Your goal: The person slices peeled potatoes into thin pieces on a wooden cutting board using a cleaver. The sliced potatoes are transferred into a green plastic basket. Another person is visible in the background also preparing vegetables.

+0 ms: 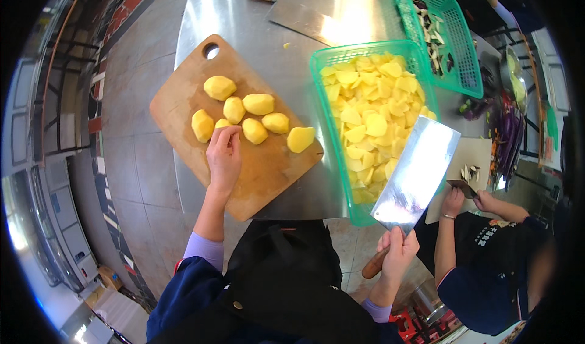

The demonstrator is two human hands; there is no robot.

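Observation:
My left hand (225,154) is over the wooden cutting board (269,179), its fingertips at a peeled potato (222,123) that they partly hide. Several more peeled potatoes (258,104) lie around it, one of them cut, near the board's right corner (300,139). In my right hand (396,250) is a cleaver (418,170) with a wooden handle, its broad blade raised and overlapping the view of the green plastic basket (336,161). Sliced potatoes (377,124) fill much of that basket.
A second cleaver (299,19) lies on the steel table (256,47). Behind the potato basket, another green basket (457,28) holds eggplant pieces. At right, a co-worker (484,252) holds a knife by a pale board (477,154), near whole purple eggplants (508,133). Another person stands at upper right.

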